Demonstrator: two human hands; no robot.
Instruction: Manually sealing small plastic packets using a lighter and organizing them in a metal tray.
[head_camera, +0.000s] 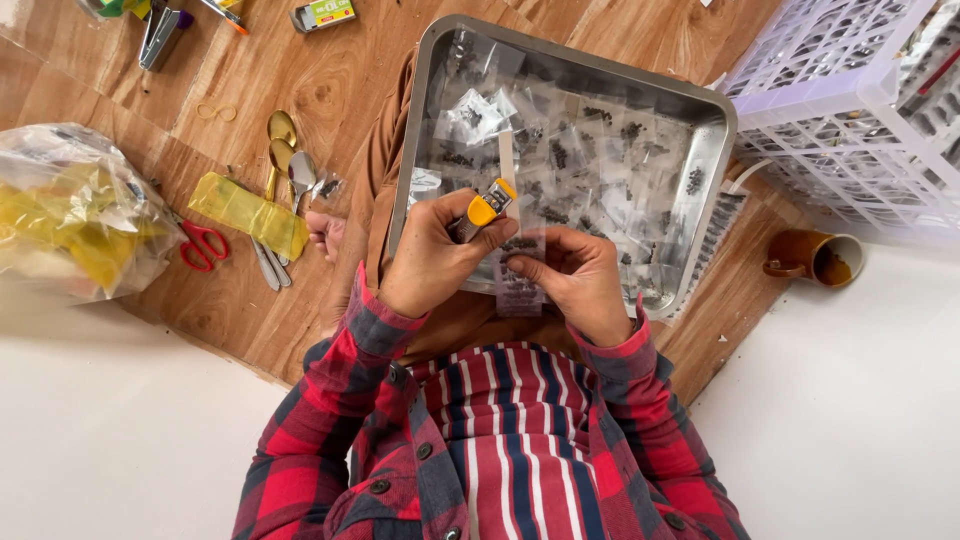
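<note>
My left hand (428, 265) is closed around a yellow lighter (484, 209), whose metal top points up and to the right. Just beside it, my right hand (580, 280) pinches a small clear plastic packet (519, 284) with dark bits inside. The lighter's top is close to the packet's upper edge. Both hands are over the near edge of a rectangular metal tray (715, 150) that rests on my lap. Several similar small sealed packets (560, 150) lie in the tray.
A white plastic basket (850, 110) stands at the upper right and a brown mug (815, 258) below it. On the wooden floor to the left lie red scissors (203, 245), spoons (282, 150), a yellow bag (250, 213), a large clear bag (70, 215) and a stapler (160, 35).
</note>
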